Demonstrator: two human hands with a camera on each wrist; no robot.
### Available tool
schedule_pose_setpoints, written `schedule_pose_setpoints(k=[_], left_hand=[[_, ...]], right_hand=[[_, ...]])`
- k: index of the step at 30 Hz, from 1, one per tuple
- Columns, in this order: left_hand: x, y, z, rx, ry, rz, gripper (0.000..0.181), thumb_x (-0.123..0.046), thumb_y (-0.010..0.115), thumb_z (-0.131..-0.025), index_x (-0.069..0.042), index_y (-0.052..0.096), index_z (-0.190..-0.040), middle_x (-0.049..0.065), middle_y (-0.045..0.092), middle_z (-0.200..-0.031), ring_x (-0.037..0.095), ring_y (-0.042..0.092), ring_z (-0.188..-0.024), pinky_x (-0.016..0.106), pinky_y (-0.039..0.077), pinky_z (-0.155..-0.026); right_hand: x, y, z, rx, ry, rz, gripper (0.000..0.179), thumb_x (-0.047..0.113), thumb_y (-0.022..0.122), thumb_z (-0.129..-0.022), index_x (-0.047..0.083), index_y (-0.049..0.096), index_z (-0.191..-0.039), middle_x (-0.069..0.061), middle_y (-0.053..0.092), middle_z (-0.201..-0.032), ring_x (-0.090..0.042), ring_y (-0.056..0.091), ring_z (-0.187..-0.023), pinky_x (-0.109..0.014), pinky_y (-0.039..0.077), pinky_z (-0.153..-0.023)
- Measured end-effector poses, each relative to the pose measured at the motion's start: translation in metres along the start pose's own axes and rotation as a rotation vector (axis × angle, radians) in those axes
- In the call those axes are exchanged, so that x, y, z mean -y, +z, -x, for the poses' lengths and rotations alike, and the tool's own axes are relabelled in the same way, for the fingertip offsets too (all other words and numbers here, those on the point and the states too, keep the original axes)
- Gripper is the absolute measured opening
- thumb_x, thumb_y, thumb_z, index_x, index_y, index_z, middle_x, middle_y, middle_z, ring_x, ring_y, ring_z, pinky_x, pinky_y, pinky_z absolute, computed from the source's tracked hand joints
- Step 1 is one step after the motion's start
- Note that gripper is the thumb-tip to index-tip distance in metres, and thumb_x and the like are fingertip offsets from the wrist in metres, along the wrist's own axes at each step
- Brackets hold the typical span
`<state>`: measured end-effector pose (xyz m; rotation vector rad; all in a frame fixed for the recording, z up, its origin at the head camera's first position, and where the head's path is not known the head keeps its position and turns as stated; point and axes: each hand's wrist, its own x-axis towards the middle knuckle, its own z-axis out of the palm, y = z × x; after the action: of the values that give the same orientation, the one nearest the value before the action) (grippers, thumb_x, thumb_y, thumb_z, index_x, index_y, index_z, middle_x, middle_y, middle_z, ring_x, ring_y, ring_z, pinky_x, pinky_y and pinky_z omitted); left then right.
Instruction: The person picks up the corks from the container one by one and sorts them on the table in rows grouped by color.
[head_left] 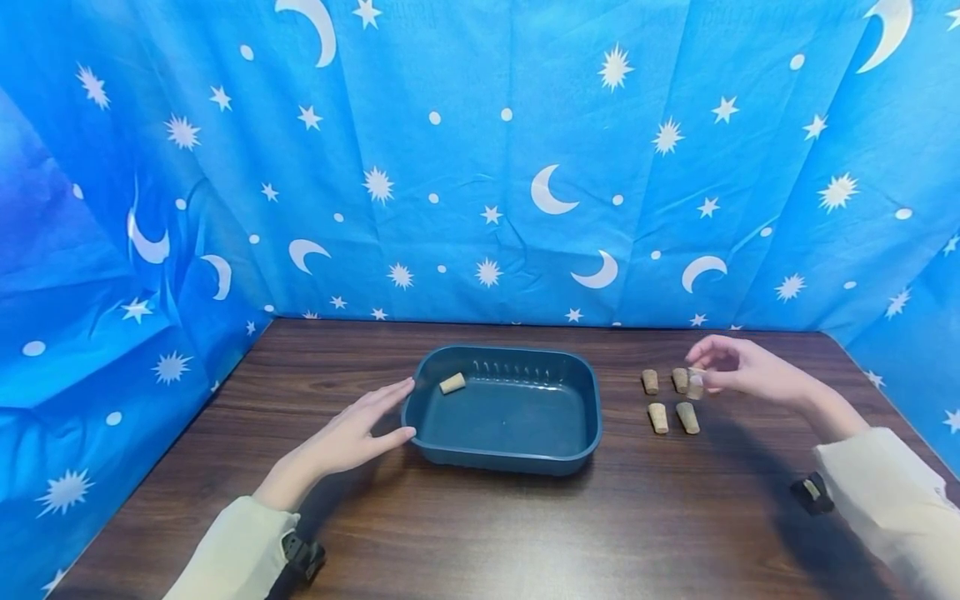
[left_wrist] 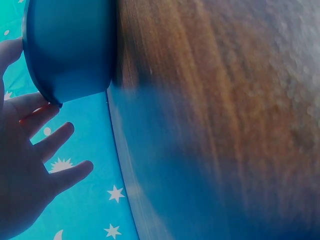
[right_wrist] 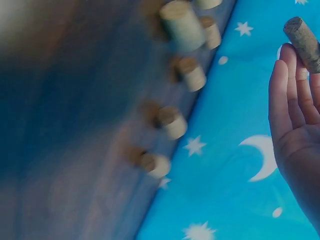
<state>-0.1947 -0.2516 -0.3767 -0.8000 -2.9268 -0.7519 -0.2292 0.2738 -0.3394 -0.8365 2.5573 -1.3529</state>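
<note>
My left hand (head_left: 341,437) touches the left end of a dark teal plastic basin (head_left: 504,465), thumb and fingers spread along the rim. In the left wrist view, fingertips meet the rim of the basin (left_wrist: 70,50). One tapered cork (head_left: 452,383) lies on its side inside, near the back left corner. My right hand (head_left: 742,371) pinches another cork (head_left: 696,386), blurred in the head view, just above the corks on the table. Up close, the right wrist view shows this brown speckled cork (right_wrist: 304,44) at the fingertips; the thumb is hidden there.
Several corks (head_left: 657,418) stand in a small group on the dark wood table (head_left: 480,533), right of the basin. A blue cloth (head_left: 465,167) with white moons and stars hangs behind and at both sides. Each sleeve carries a small black wrist device (head_left: 812,493).
</note>
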Motion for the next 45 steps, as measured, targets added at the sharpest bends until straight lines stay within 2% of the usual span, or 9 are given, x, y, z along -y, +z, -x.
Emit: schedule_pose_setpoints(k=[4, 8, 11, 16, 22, 31, 37, 45], left_hand=[[0.001, -0.001, 0.000, -0.005, 0.000, -0.005, 0.070, -0.051, 0.049, -0.084, -0.011, 0.029, -0.139, 0.008, 0.029, -0.140, 0.031, 0.026, -0.126, 0.057, 0.026, -0.092], [0.002, -0.001, 0.001, -0.002, -0.001, -0.004, 0.070, -0.051, 0.049, -0.084, -0.012, 0.029, -0.139, 0.009, 0.029, -0.140, 0.031, 0.026, -0.126, 0.057, 0.026, -0.092], [0.002, 0.000, 0.000, -0.001, 0.001, -0.001, 0.070, -0.051, 0.049, -0.084, -0.011, 0.029, -0.139, 0.009, 0.029, -0.140, 0.031, 0.026, -0.126, 0.057, 0.026, -0.092], [0.000, 0.001, 0.000, -0.001, 0.005, -0.004, 0.070, -0.051, 0.049, -0.084, -0.011, 0.030, -0.138, 0.009, 0.029, -0.140, 0.031, 0.026, -0.125, 0.057, 0.026, -0.092], [0.000, 0.001, -0.001, 0.001, 0.010, -0.007, 0.070, -0.051, 0.049, -0.084, -0.010, 0.030, -0.138, 0.009, 0.029, -0.140, 0.032, 0.026, -0.125, 0.057, 0.025, -0.093], [-0.001, 0.000, -0.001, 0.000, 0.009, -0.006, 0.069, -0.049, 0.049, -0.085, -0.009, 0.030, -0.138, 0.010, 0.029, -0.140, 0.033, 0.026, -0.125, 0.057, 0.025, -0.093], [-0.001, 0.000, 0.000, -0.003, 0.009, 0.000, 0.069, -0.049, 0.049, -0.085, -0.010, 0.030, -0.138, 0.009, 0.029, -0.140, 0.031, 0.026, -0.125, 0.057, 0.025, -0.093], [0.000, 0.000, 0.000, 0.000, 0.006, 0.006, 0.070, -0.050, 0.050, -0.084, -0.010, 0.030, -0.138, 0.009, 0.029, -0.140, 0.031, 0.026, -0.126, 0.057, 0.026, -0.093]], right_hand=[[-0.014, -0.003, 0.018, -0.005, -0.021, -0.030, 0.018, -0.003, 0.054, -0.083, -0.008, 0.048, -0.100, -0.007, 0.059, -0.085, -0.014, 0.059, -0.073, -0.027, 0.049, -0.064], [-0.025, -0.006, 0.032, 0.026, -0.026, -0.061, 0.014, -0.004, 0.050, -0.085, -0.009, 0.049, -0.098, -0.002, 0.060, -0.085, -0.014, 0.059, -0.072, -0.030, 0.050, -0.062], [-0.032, -0.006, 0.040, 0.037, 0.004, -0.057, 0.015, -0.003, 0.049, -0.087, -0.010, 0.049, -0.100, -0.004, 0.059, -0.086, -0.014, 0.058, -0.072, -0.031, 0.050, -0.062], [-0.039, 0.000, 0.048, -0.014, 0.111, 0.004, 0.023, 0.006, 0.052, -0.088, -0.010, 0.052, -0.103, -0.009, 0.058, -0.089, -0.012, 0.056, -0.075, -0.030, 0.049, -0.063], [-0.049, 0.007, 0.050, -0.090, 0.108, 0.079, 0.022, 0.007, 0.055, -0.087, -0.010, 0.056, -0.101, -0.006, 0.060, -0.083, -0.013, 0.056, -0.067, -0.029, 0.048, -0.058], [-0.055, 0.009, 0.046, -0.146, 0.251, 0.074, 0.028, 0.013, 0.060, -0.084, -0.009, 0.056, -0.101, -0.009, 0.059, -0.085, -0.013, 0.055, -0.067, -0.027, 0.049, -0.061], [-0.053, 0.011, 0.042, -0.155, 0.280, 0.149, 0.024, 0.016, 0.061, -0.083, -0.004, 0.058, -0.094, -0.006, 0.057, -0.077, -0.014, 0.054, -0.064, -0.027, 0.047, -0.057], [-0.054, 0.013, 0.038, -0.137, 0.298, 0.169, 0.024, 0.018, 0.061, -0.084, -0.004, 0.058, -0.093, -0.006, 0.056, -0.073, -0.016, 0.053, -0.065, -0.027, 0.046, -0.057]])
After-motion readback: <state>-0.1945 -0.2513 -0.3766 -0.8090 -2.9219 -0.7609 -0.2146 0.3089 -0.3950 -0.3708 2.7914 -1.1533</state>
